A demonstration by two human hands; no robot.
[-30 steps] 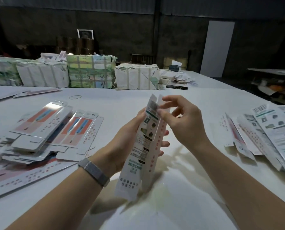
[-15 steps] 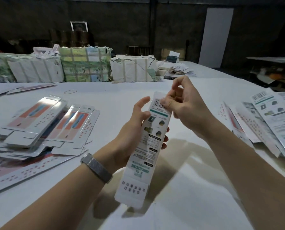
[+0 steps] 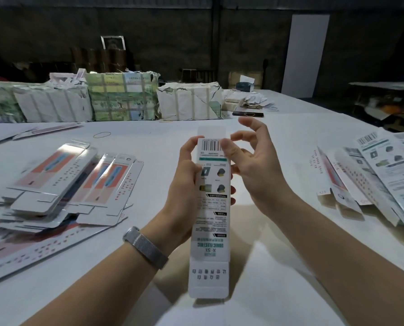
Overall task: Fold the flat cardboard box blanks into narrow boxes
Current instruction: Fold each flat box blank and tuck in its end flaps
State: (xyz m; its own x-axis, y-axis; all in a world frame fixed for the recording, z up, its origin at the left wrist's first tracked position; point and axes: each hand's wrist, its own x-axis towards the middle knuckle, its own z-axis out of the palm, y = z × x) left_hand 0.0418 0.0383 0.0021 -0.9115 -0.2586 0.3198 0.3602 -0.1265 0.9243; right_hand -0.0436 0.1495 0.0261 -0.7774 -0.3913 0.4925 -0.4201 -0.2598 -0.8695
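Since the earlier frame I note the narrow box [image 3: 211,208] has swung from a tilt to nearly square-on with its barcode panel facing me, and the right hand [image 3: 255,170] has shifted from pinching the top corner to working at the upper edge. The left hand [image 3: 184,184] grips the box from behind and along its left side, fingers [image 3: 191,143] curled round it, thumb side near the barcode. The right thumb presses on the barcode panel at the top right corner; the remaining right fingers are spread and loosely bent, holding nothing that I can see. The box is held up between both hands, above the counter [image 3: 278,267], and appears already formed into a sleeve. The top flap [image 3: 211,131] stands straight up beyond the fingertips, untucked; the bottom flap [image 3: 208,281] nearest me is likewise unfolded. I judge this piece about half complete: both end closures remain. To the left of the left hand lies a pile of flat blanks [image 3: 62,184]; to the right of the right hand lies a second spread of printed pieces [image 3: 372,175], whose folded state I cannot confirm. Much stock appears outstanding.
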